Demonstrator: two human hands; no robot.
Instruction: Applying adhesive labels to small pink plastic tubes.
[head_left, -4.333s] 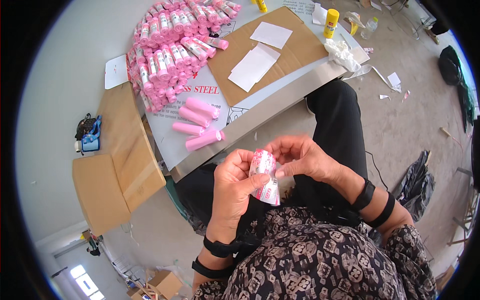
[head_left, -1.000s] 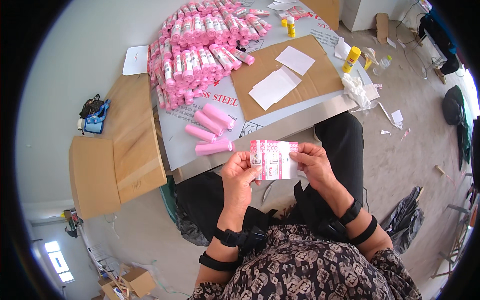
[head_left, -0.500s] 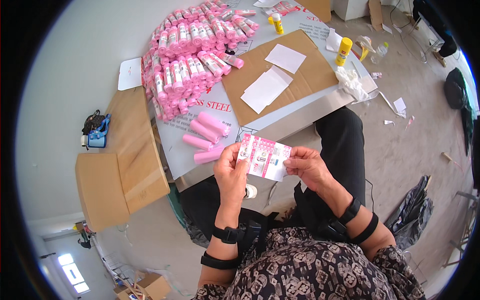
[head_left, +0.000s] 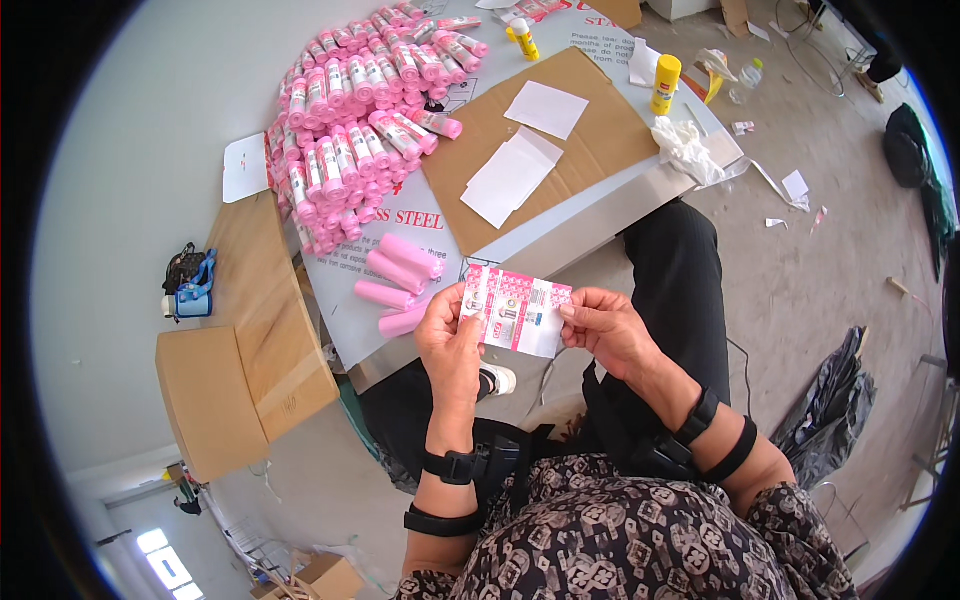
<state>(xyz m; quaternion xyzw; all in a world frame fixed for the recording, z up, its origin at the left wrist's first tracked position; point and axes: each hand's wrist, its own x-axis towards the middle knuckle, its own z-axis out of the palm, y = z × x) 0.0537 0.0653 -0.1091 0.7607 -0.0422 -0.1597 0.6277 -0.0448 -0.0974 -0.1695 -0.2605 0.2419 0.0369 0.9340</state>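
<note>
Between my two hands, over my lap by the table's near edge, a pink-and-white printed paper label is stretched out with its printed side up. My left hand pinches its left end, thumb on top. The right end is gripped by thumb and fingers of my right hand. Just beyond my left hand lie several plain pink rolls, without labels. A large pile of labelled pink rolls fills the table's far left. White paper sheets rest on a flat cardboard piece ahead of me.
A yellow glue stick stands upright at the table's right, near crumpled white plastic. Farther back is a smaller glue stick. A cardboard box and a wooden board stand left. Black plastic lies on the floor.
The view has shifted slightly, so the table and its things appear a little farther left. Both hands keep hold of the label, which stays stretched between them.
</note>
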